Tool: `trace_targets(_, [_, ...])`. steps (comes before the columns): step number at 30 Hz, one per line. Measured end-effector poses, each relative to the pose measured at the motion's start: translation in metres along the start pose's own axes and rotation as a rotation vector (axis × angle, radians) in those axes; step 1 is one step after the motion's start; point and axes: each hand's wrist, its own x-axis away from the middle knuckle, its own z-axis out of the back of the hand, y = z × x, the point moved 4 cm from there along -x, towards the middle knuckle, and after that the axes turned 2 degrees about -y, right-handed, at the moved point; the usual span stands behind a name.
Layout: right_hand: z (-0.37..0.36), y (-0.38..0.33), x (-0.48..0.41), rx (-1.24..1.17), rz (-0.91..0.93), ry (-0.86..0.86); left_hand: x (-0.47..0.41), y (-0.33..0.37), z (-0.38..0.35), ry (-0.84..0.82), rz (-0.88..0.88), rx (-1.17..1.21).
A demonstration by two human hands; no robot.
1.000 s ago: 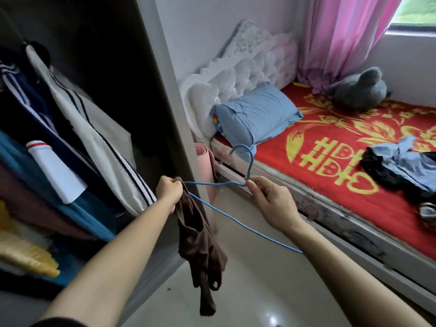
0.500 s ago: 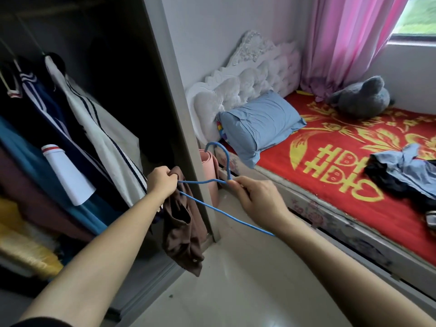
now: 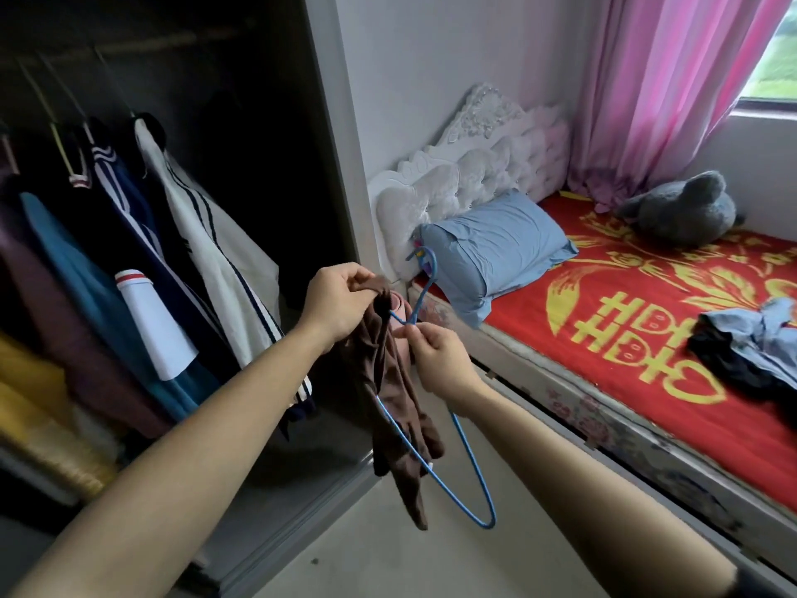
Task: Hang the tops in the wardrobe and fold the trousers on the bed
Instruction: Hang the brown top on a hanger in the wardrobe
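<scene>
My left hand (image 3: 338,302) pinches the top of a brown top (image 3: 394,394), which hangs limp in front of the open wardrobe (image 3: 241,123). My right hand (image 3: 440,360) grips the neck of a blue wire hanger (image 3: 468,476), just right of the top. The hanger stands upright, its hook up near the pillow and its triangle dangling below; one arm runs into the brown top. Blue and dark clothes (image 3: 750,351) lie in a heap on the red bed (image 3: 647,321) at the right.
Several tops (image 3: 142,261) hang on the rail in the wardrobe's left half; its right half is dark. A blue pillow (image 3: 496,248) and a grey plush toy (image 3: 685,209) lie on the bed. White headboard (image 3: 470,166), pink curtain (image 3: 673,88). Pale floor below.
The hanger has swung from lying flat to upright, its triangle now hanging down. Both hands moved closer together, and the view has lifted toward the wardrobe rail.
</scene>
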Motion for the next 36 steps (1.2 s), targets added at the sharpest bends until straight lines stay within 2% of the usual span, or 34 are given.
trace_targets(2, [-0.002,-0.001,-0.012,0.001,-0.052,-0.014,0.003,0.017,-0.004,-0.063,-0.073,-0.055])
trace_targets(7, [0.022,-0.027,-0.025,-0.171,0.181,0.261,0.019,0.025,0.003,-0.112,-0.176,-0.157])
trace_targets(9, [0.027,-0.025,-0.020,-0.138,0.227,0.333,0.018,0.030,0.010,-0.106,-0.165,-0.114])
trace_targets(12, [0.029,-0.030,-0.026,-0.067,0.193,0.264,0.015,0.042,0.011,-0.207,-0.127,0.018])
trace_targets(14, [0.038,-0.046,-0.031,-0.055,0.265,0.294,0.013,0.046,0.010,-0.264,-0.098,0.082])
trace_targets(16, [0.048,-0.067,-0.032,-0.050,0.358,0.333,0.008,0.047,0.013,-0.249,-0.058,0.126])
trace_targets(18, [0.055,-0.078,-0.033,-0.064,0.405,0.319,-0.004,0.047,0.024,-0.057,-0.125,-0.050])
trace_targets(20, [0.060,-0.087,-0.032,-0.063,0.439,0.266,-0.015,0.056,0.035,0.135,-0.293,-0.365])
trace_targets(21, [0.061,-0.091,-0.031,-0.048,0.466,0.239,-0.020,0.063,0.037,0.163,-0.384,-0.507])
trace_targets(23, [0.060,-0.101,-0.027,0.005,0.539,0.208,-0.033,0.075,0.036,0.095,-0.499,-0.747])
trace_targets(25, [0.058,-0.106,-0.027,0.028,0.576,0.218,-0.044,0.083,0.035,0.027,-0.532,-0.852])
trace_targets(28, [0.061,-0.105,-0.034,0.019,0.561,0.285,-0.050,0.101,0.031,0.020,-0.599,-0.854])
trace_targets(32, [0.063,-0.108,-0.036,0.008,0.534,0.293,-0.046,0.115,0.014,-0.018,-0.641,-0.680])
trace_targets(34, [0.065,-0.111,-0.037,-0.035,0.489,0.205,-0.046,0.114,0.013,-0.016,-0.622,-0.640])
trace_targets(36, [0.067,-0.111,-0.037,-0.228,0.352,0.008,-0.047,0.108,0.015,-0.012,-0.612,-0.607])
